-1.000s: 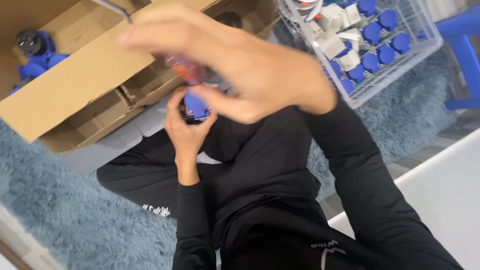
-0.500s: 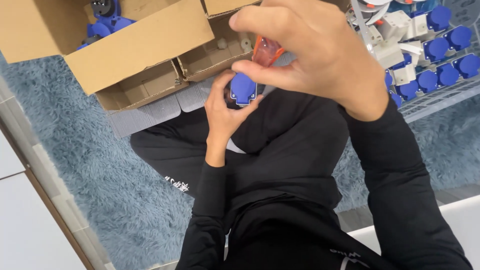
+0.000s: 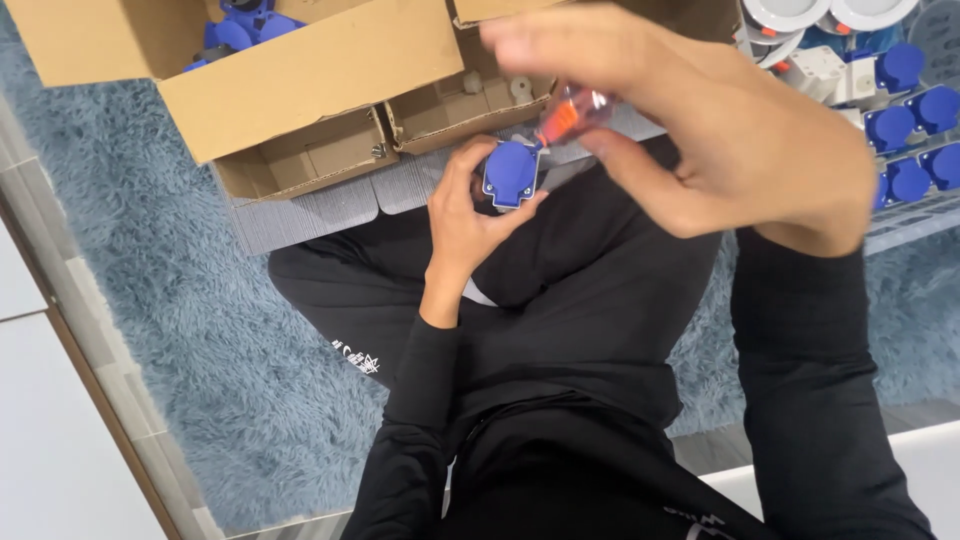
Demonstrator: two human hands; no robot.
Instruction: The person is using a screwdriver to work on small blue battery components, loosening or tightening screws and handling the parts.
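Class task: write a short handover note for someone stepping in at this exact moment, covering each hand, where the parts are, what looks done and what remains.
Left hand: fingers hold a blue socket cover upright over the lap.
Right hand: raised close to the camera, gripping a screwdriver with an orange, see-through handle, its tip at the cover's top edge.
Parts: more blue pieces lie in the open cardboard box at upper left; a wire basket at upper right holds a row of blue pieces and white ones.
Done: cover picked up, tool brought to it.
Left: whether any screw is in cannot be told; the tool work on this piece looks unfinished.
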